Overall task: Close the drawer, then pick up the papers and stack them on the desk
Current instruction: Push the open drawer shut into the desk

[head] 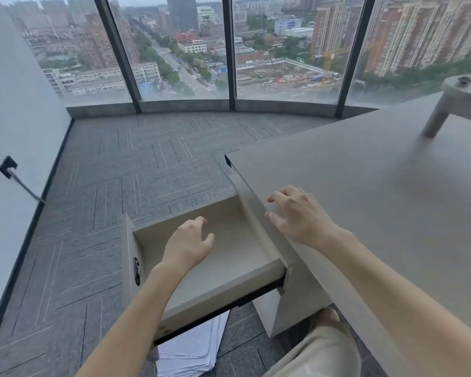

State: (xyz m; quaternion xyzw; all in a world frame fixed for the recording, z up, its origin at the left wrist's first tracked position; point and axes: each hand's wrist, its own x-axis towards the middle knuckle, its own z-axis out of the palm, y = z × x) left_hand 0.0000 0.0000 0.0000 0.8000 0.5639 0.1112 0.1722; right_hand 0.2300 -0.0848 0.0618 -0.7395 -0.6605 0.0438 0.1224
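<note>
The beige drawer (259, 270) stands pulled far out from the left side of the desk (365, 186), and its inside looks empty. A lock sits on its front panel (128, 262). My left hand (188, 246) hovers over the open drawer with fingers loosely apart, holding nothing. Fingers spread, my right hand (297, 216) rests near the desk's left edge, just above the drawer. A fanned pile of white papers (196, 349) lies on the carpet under the drawer, partly hidden by it.
A raised monitor stand (462, 102) sits at the desk's far right with a small dark object on it. A wall socket with a cable (8, 167) is on the left wall. Floor-to-ceiling windows curve around the carpeted floor (120, 172). My knee (321, 349) is by the desk base.
</note>
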